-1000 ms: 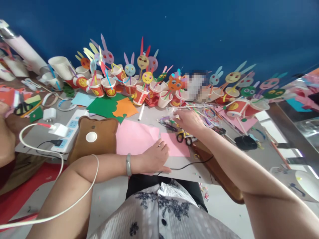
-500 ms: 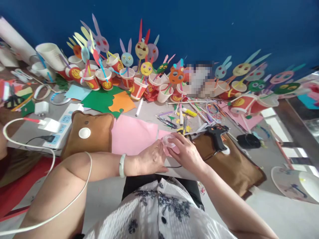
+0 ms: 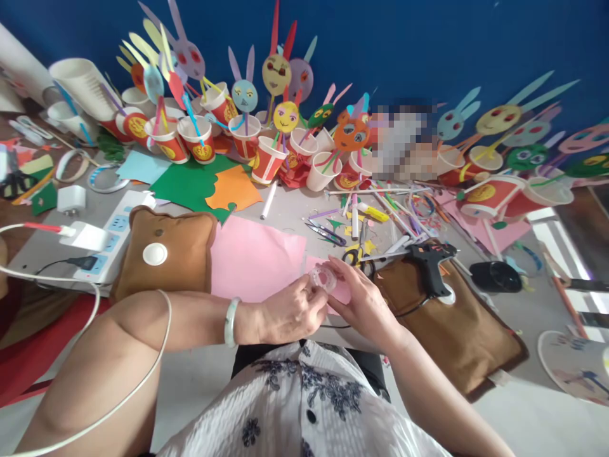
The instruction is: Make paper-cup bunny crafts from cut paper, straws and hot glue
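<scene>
A small clear ring that looks like a roll of clear tape (image 3: 323, 277) is held between my two hands, above the table's front edge. My left hand (image 3: 292, 308) has its fingers curled and pinched at the ring's left side. From the right, my right hand (image 3: 364, 298) grips the ring between its fingers and thumb. A small piece of pink paper (image 3: 340, 292) shows behind and under the ring, partly covered by my right hand. To the left lies a larger sheet of pink paper (image 3: 257, 257).
A brown pouch (image 3: 171, 254) and a power strip (image 3: 114, 235) sit left. At right, a black glue gun (image 3: 432, 270) rests on another brown pouch (image 3: 466, 336). Scissors (image 3: 354, 254) and pens lie ahead. Paper cups (image 3: 269, 162) with rabbit faces line the back. A white cable crosses my left arm.
My right hand's fingers have drawn back to the right off the clear ring, showing more of it. My left fingers have curled in closer to it. The view has shifted slightly.
</scene>
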`<state>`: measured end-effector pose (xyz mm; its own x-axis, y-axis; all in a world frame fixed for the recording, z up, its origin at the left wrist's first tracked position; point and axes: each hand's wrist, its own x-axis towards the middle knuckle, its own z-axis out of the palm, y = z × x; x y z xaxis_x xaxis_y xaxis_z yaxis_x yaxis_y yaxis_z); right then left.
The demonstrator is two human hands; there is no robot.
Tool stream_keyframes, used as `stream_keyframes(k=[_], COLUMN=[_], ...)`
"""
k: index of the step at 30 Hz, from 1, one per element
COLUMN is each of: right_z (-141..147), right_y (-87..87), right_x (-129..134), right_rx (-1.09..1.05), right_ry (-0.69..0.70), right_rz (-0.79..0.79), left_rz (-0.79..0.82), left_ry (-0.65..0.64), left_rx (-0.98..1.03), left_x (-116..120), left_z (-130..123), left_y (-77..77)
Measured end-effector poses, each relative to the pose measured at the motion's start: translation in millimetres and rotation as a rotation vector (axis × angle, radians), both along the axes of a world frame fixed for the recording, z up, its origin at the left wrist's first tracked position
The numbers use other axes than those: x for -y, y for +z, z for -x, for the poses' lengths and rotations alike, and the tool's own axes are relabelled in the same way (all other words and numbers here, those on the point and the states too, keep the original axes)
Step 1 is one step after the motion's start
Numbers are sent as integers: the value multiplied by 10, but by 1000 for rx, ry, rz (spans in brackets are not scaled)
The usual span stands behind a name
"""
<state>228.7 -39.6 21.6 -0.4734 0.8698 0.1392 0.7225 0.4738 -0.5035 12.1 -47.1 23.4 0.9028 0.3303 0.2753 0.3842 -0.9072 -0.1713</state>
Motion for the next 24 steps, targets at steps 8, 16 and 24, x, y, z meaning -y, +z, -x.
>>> stream_keyframes(k=[8,16,24], right_z=[-84,-42,-42], right_y=[-14,-137,-133], right_x=[-11,-160,-172], right_rx=[-55,7,90], right_ry=[-80,-104,-112], right_rz=[23,-61,-57], left_rz=[-14,7,67], left_ry=[41,-41,-43], left_rx=[-20,-38,-30], left_x=[-81,-161,-194], left_z=[-19,1,20], left_y=[4,37,53])
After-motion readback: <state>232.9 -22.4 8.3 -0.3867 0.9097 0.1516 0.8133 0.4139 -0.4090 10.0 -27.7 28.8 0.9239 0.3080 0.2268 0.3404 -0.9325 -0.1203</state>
